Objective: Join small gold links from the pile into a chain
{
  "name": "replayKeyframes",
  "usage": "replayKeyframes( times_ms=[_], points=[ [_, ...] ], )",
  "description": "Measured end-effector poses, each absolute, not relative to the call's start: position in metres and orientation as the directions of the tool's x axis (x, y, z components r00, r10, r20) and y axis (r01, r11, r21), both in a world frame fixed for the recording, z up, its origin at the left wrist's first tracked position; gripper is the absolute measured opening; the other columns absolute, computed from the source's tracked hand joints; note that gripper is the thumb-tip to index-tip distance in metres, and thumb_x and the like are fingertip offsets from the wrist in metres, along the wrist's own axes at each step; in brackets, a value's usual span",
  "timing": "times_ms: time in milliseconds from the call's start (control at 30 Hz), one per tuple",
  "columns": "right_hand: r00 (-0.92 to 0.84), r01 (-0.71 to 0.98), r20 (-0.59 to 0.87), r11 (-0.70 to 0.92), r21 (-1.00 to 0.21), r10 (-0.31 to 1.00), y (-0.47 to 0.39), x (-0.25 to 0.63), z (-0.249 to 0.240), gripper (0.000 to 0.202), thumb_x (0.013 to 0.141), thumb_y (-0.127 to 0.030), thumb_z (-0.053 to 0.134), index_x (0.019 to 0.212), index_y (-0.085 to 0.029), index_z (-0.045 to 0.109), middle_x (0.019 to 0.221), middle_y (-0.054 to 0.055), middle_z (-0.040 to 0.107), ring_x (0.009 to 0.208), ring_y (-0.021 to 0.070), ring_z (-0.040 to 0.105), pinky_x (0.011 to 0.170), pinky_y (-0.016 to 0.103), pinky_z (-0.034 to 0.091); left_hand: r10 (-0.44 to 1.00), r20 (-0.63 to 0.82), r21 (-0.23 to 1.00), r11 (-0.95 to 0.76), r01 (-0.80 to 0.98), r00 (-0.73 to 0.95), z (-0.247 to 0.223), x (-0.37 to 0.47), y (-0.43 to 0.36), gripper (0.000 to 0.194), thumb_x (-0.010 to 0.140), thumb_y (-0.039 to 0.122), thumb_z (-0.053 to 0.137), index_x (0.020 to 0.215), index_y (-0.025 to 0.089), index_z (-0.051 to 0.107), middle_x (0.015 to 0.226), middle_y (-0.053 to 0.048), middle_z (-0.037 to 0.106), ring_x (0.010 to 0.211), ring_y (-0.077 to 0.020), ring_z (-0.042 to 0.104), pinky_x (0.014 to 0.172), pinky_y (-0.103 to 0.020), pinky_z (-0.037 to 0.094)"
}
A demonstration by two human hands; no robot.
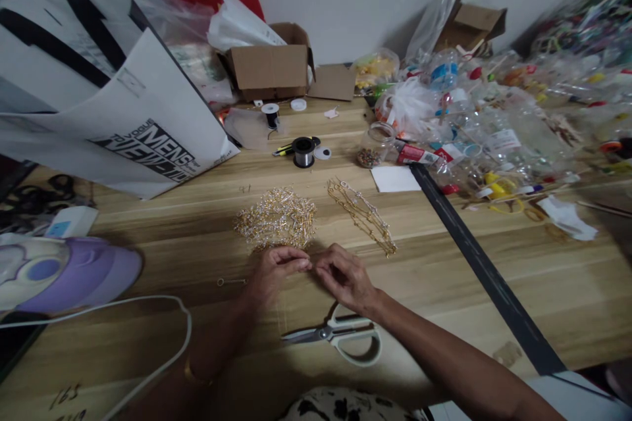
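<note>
My left hand [281,268] and my right hand [347,276] meet fingertip to fingertip over the wooden table. Both pinch; whatever lies between the fingers is too small to make out. Faint thin strands [281,316] hang below my left hand. Just beyond it lies a tangled heap of gold and clear beaded chain [276,216]. Several beaded chains [363,218] are laid out side by side beyond my right hand. Scissors [340,334] with pale handles rest below my hands, blades pointing left. A small ringed metal piece [231,282] lies left of my left hand.
Wire spools [303,152], a jar of beads [374,145] and a cardboard box [269,69] stand farther back. Plastic bags and bottles [498,125] crowd the right. A white paper bag [118,99], a purple device [81,273] and a white cable [182,329] occupy the left.
</note>
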State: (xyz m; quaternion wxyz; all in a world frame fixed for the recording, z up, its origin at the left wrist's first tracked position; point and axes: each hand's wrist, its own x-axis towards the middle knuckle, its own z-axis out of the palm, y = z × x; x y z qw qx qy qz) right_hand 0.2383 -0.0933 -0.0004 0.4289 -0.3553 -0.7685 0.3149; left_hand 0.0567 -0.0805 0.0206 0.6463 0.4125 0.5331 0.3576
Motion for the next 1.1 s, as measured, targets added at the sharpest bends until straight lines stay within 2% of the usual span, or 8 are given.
replayKeyframes(
  times_ms=[800,1100],
  points=[
    [-0.387,0.276,0.419,0.537,-0.797,0.822,-0.0929,0.2379,-0.0003,0.009,0.089,-0.02,0.05,0.082,-0.019,0.057,0.074,0.004,0.056,0.065,0.0151,0.052,0.055,0.026,0.041,0.92,-0.341,0.939,0.341,0.037,0.193,0.0136,0.0547,-0.0805,0.014,0.06,0.027,0.075,0.067,0.015,0.07,0.066,-0.002,0.072,0.065,-0.0175,0.066,0.066,-0.027,0.051],
    [-0.392,0.266,0.421,0.539,-0.799,0.818,-0.0924,0.238,-0.0023,0.008,0.088,-0.019,0.052,0.082,-0.019,0.057,0.074,0.004,0.056,0.066,0.015,0.053,0.056,0.026,0.042,0.919,-0.345,0.938,0.344,0.041,0.189,0.0151,0.0551,-0.0802,0.014,0.059,0.026,0.075,0.066,0.015,0.071,0.065,-0.002,0.071,0.062,-0.0149,0.063,0.062,-0.024,0.048]
  ],
)
